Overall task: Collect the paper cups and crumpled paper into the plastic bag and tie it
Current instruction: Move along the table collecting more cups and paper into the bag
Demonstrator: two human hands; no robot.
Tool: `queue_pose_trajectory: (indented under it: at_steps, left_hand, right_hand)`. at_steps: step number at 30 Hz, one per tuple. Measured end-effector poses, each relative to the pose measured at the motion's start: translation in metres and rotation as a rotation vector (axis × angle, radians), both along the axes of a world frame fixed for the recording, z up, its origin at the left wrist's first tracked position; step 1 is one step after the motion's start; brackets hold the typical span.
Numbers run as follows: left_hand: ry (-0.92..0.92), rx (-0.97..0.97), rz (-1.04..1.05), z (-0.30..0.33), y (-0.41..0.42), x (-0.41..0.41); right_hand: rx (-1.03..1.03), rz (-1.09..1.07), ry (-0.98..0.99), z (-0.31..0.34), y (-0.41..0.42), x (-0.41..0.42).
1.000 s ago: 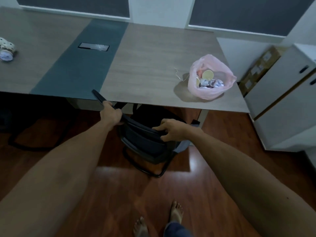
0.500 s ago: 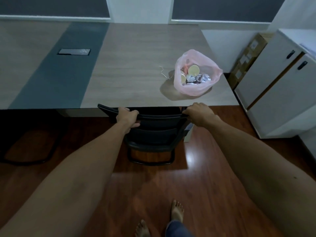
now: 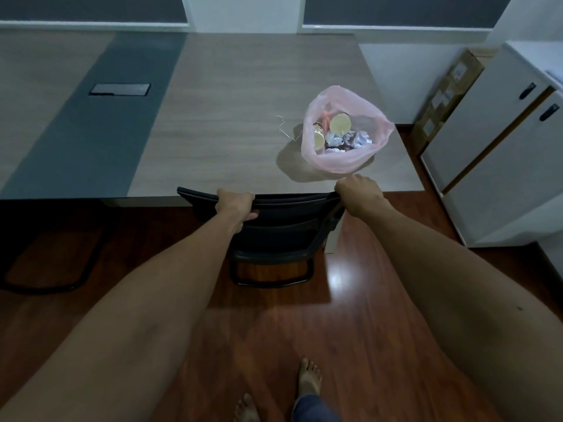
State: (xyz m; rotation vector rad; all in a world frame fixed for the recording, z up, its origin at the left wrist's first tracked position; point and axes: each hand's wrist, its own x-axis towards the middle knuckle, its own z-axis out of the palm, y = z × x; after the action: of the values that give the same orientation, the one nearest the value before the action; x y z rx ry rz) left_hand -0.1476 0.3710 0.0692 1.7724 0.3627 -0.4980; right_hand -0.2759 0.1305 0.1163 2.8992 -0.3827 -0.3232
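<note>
both hands clamp the chair's top rail (image 3: 292, 200), left hand (image 3: 236, 205) mid-rail, right hand (image 3: 359, 191) at its right corner. the plastic bag (image 3: 344, 161) sits open and untied near the table's near-right edge (image 3: 405, 181), cups (image 3: 340, 123) and crumpled paper (image 3: 359, 138) inside; a chair bump against the table could tip it.

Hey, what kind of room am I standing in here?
Most likely an office or meeting room. A long table has a cable hatch set into its grey centre strip, a black chair is pushed under it, and white cabinets line the right wall.
</note>
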Motion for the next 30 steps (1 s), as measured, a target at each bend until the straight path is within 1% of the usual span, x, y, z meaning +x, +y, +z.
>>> queue_pose_trajectory:
  at_steps: [3,6,10,12,14,15,17,19,21,24,30]
  left_hand:
    - [0.018,-0.016,-0.003,0.003,0.001,0.002]
    - [-0.010,-0.015,-0.021,0.001,0.005,-0.002]
    - [-0.003,0.017,-0.122,0.005,0.014,-0.009]
    - [-0.029,0.127,-0.218,0.013,0.015,-0.012]
    - [-0.119,0.294,-0.279,0.021,0.012,-0.013]
    - [-0.171,0.361,-0.299,0.027,0.008,-0.013]
    - [-0.271,0.432,-0.327,0.040,-0.003,-0.013]
    - [-0.336,0.416,-0.339,0.053,-0.017,-0.011]
    - [-0.391,0.388,-0.350,0.063,-0.036,-0.006]
    - [-0.466,0.408,-0.360,0.072,-0.067,0.003]
    - [-0.519,0.411,-0.422,0.075,-0.119,0.013]
  right_hand:
    - [0.000,0.007,-0.012,-0.001,-0.002,0.001]
    - [0.030,0.004,-0.046,-0.002,-0.003,-0.001]
    - [0.094,-0.006,-0.072,-0.003,-0.003,-0.004]
    - [0.142,-0.025,-0.057,-0.004,-0.006,-0.004]
    - [0.228,-0.050,-0.058,-0.003,-0.010,-0.004]
    - [0.297,-0.082,-0.074,-0.001,-0.013,-0.004]
    - [0.449,-0.135,-0.146,0.003,-0.022,-0.001]
    - [0.515,-0.158,-0.223,0.006,-0.036,0.003]
    - [0.521,-0.172,-0.285,0.010,-0.052,0.009]
    - [0.520,-0.216,-0.368,0.015,-0.076,0.016]
    - [0.542,-0.285,-0.457,0.018,-0.116,0.027]
